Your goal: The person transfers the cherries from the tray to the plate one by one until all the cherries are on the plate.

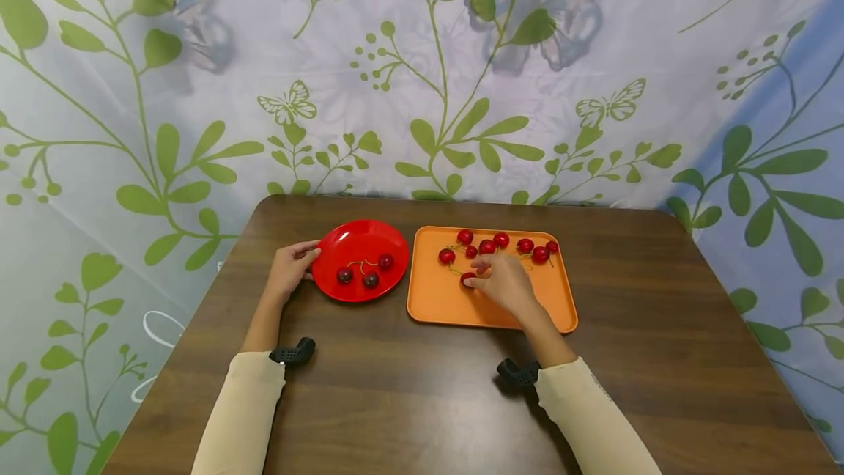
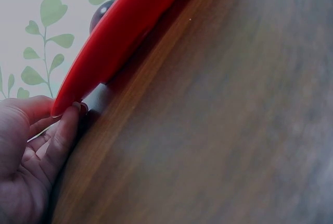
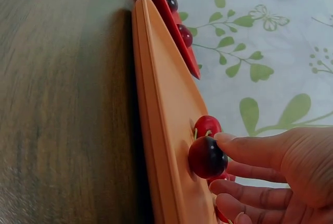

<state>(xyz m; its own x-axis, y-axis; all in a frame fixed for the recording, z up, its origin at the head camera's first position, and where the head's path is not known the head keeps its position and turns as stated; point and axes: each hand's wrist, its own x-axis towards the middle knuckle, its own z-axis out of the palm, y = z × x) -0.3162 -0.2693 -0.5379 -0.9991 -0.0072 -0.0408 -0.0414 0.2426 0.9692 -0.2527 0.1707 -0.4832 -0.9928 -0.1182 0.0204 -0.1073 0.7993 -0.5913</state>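
At the left of the head view, my left hand point(image 1: 288, 270) pinches the rim of a round red plate point(image 1: 336, 244), thumb above and fingers beneath. In the left wrist view the plate point(image 2: 112, 36) is seen edge-on, tilted in the picture. Three dark cherries point(image 1: 371, 280) with joined stems lie on it. My right hand point(image 1: 506, 284) is over the orange tray point(image 1: 435, 306), its thumb and fingers about a dark red cherry point(image 3: 205, 157) near the tray's middle. A stem runs from this cherry toward a redder cherry point(image 1: 446, 257). The fingertips' far side is partly hidden.
More red cherries point(image 1: 501, 240) with green stems lie along the tray's back half. Plate and tray stand side by side on a brown wooden table point(image 1: 395, 387). Behind it hangs a leaf-patterned cloth point(image 1: 369, 94). A black band point(image 1: 293, 352) is on each wrist.
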